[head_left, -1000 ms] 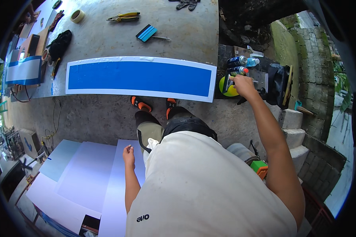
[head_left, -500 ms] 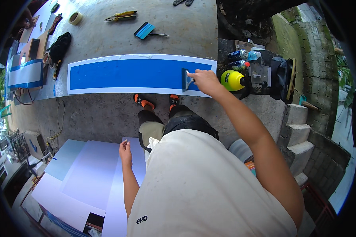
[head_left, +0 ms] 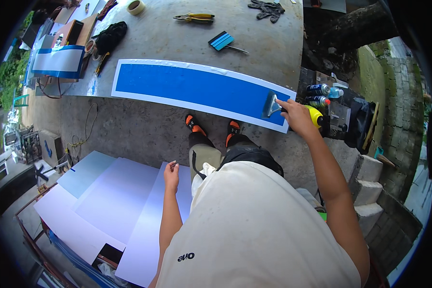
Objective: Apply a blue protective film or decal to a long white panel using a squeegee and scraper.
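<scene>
My right hand is closed around the handle of a squeegee. Its dark wide blade rests on the blue sheet near the right end of a long panel with a white border. Wet streaks and small bubbles show along the panel's far white edge. My left hand hangs low at my side, over large white sheets. Its fingers are curled together, and whatever they may hold is too small to make out.
On the metal table lie yellow-handled pliers, a blue scraper card, a dark glove, a tape roll and a black cloth. Spray cans and a yellow spray bottle stand at right. Concrete steps rise beyond.
The whole view has turned and shifted, so the table and panel sit farther right and tilted. The squeegee is slightly nearer the panel's right end. My left hand stays low.
</scene>
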`<state>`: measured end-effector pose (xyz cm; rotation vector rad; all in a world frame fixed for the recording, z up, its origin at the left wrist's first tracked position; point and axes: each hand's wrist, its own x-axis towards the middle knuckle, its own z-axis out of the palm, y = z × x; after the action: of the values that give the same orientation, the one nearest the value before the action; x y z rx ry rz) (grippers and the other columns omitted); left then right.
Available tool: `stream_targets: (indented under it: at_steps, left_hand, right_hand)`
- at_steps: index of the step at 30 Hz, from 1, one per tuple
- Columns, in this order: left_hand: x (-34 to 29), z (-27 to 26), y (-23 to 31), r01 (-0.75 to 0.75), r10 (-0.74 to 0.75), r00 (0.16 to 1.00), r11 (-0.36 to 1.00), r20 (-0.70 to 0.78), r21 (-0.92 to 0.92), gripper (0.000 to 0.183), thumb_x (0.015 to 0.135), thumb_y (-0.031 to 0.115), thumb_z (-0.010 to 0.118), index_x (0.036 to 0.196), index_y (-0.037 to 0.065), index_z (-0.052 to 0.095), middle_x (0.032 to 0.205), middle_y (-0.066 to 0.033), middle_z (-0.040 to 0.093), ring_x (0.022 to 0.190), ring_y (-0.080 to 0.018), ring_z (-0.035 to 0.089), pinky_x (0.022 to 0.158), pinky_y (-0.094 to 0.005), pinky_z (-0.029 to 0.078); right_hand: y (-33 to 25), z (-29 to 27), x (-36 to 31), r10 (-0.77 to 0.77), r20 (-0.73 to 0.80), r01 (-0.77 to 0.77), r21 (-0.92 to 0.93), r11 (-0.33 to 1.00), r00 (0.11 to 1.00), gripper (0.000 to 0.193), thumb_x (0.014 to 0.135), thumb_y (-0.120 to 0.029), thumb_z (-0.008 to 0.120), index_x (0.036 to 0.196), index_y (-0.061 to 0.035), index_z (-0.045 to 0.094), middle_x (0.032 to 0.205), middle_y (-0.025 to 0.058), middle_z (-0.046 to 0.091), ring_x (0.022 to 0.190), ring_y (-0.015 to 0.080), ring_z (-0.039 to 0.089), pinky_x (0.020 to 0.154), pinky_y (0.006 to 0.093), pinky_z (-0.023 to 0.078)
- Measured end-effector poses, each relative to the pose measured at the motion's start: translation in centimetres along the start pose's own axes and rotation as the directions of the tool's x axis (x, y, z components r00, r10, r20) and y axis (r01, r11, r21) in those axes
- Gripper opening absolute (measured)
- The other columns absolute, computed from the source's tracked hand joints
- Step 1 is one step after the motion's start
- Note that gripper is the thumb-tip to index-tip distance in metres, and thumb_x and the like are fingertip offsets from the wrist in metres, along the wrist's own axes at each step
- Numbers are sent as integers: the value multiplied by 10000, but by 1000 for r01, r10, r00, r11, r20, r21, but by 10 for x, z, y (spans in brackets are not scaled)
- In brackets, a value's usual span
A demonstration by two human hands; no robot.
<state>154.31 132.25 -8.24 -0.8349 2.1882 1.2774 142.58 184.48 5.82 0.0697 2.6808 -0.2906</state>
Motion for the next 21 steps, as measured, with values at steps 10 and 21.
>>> stream_targets:
  at_steps: [10,21]
  left_hand:
    - [31,-60,-37,122,-124,992,989,-8,-84,324,941,163,627,1224,10,589,1054,-89,667,957,-162,610,862,-292,477]
    - [124,-213,-50,249,-252,967,965,-26,-88,323,936,169,630,1219,19,593,1019,-84,662,914,-148,594,831,-285,475]
  right_hand:
    - [-147,-2,100,-179,-25,179,19,984,984,464,873,-159,677,1328,-150,590,1037,102,639,956,294,639,826,416,496]
    - [-218,5,160,-12,68,3,123,992,998,502,869,-135,679,1358,-149,562,1072,144,651,1041,326,627,864,419,479]
